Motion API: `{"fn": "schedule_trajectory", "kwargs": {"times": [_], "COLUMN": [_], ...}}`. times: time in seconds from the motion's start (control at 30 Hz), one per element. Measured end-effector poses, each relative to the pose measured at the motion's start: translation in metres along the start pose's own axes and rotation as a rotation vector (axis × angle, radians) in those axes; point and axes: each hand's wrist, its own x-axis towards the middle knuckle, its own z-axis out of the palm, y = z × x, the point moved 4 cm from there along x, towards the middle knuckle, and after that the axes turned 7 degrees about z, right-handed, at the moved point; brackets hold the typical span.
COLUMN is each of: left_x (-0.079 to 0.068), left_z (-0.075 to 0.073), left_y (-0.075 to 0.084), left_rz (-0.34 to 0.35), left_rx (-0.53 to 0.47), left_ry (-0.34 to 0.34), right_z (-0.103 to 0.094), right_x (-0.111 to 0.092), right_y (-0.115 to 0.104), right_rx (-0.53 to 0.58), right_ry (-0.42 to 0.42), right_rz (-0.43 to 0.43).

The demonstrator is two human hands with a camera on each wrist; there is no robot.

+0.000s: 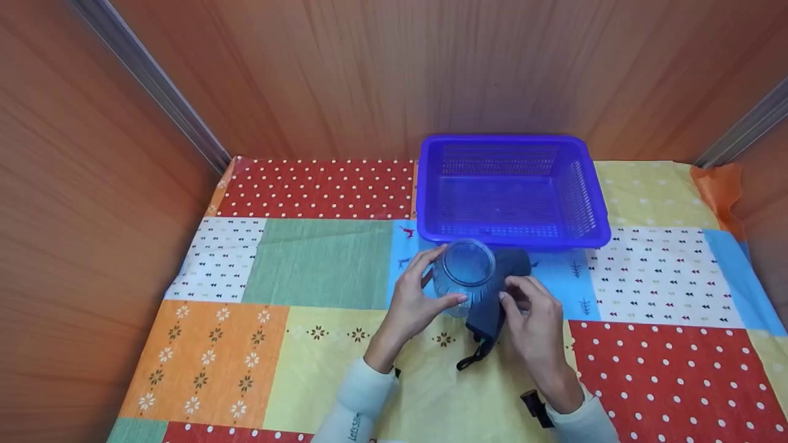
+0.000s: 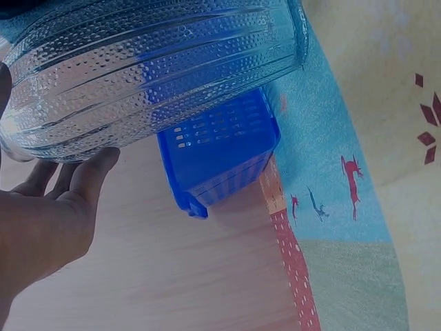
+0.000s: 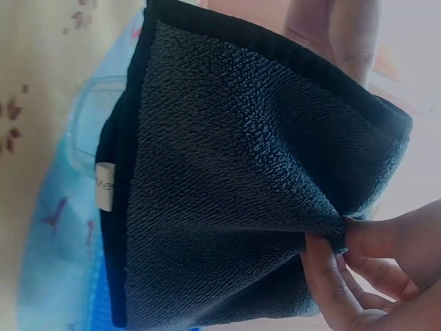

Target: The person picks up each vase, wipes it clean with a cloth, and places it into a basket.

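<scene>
My left hand [image 1: 415, 303] grips a clear glass jar [image 1: 465, 289] by its side, thumb in front and fingers round the far left. The jar's round rim faces up toward the head camera. In the left wrist view the glass jar [image 2: 158, 79] shows ribbed, pebbled walls. A dark grey terry cloth [image 1: 490, 309] with black edging and a hanging loop is against the jar's right side. Thumb and fingers of my right hand [image 1: 534, 317] pinch this cloth. A fold gathers at the pinch in the right wrist view, where the cloth [image 3: 207, 158] carries a small white tag.
Just behind the jar and cloth stands a purple-blue plastic basket [image 1: 514, 241] with slotted walls. A patchwork-print tablecloth [image 1: 326, 264] covers the table. Wood-grain panels [image 1: 345, 74] enclose the back and both sides.
</scene>
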Motion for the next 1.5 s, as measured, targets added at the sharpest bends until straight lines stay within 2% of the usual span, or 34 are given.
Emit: {"fn": "schedule_trajectory", "kwargs": {"times": [0.2, 0.37, 0.63, 0.9, 1.07, 1.3, 1.5], "left_x": [0.0, 0.0, 0.0, 0.0, 0.0, -0.001, -0.002], "left_z": [-0.001, -0.002, -0.003, -0.003, -0.003, -0.001, -0.001], "left_y": [0.001, 0.001, 0.003, 0.002, 0.001, -0.001, -0.001], "left_rz": [-0.002, -0.002, 0.009, 0.021, 0.021, 0.014, 0.005], "left_rx": [-0.002, -0.01, -0.012, -0.016, -0.01, -0.027, -0.025], "left_ry": [-0.003, -0.001, -0.001, -0.005, -0.006, -0.013, -0.015], "right_z": [0.006, 0.015, 0.04, 0.056, 0.057, 0.051, 0.034], "right_x": [-0.004, -0.007, -0.004, -0.001, 0.0, -0.001, 0.001], "right_y": [0.012, 0.025, 0.056, 0.066, 0.066, 0.067, 0.049], "right_rx": [0.021, -0.01, -0.116, -0.244, -0.272, -0.221, -0.174], "right_ry": [0.025, 0.015, -0.06, -0.13, -0.133, -0.124, -0.089], "right_rz": [-0.008, 0.012, 0.022, 0.034, 0.007, 0.06, 0.068]}}
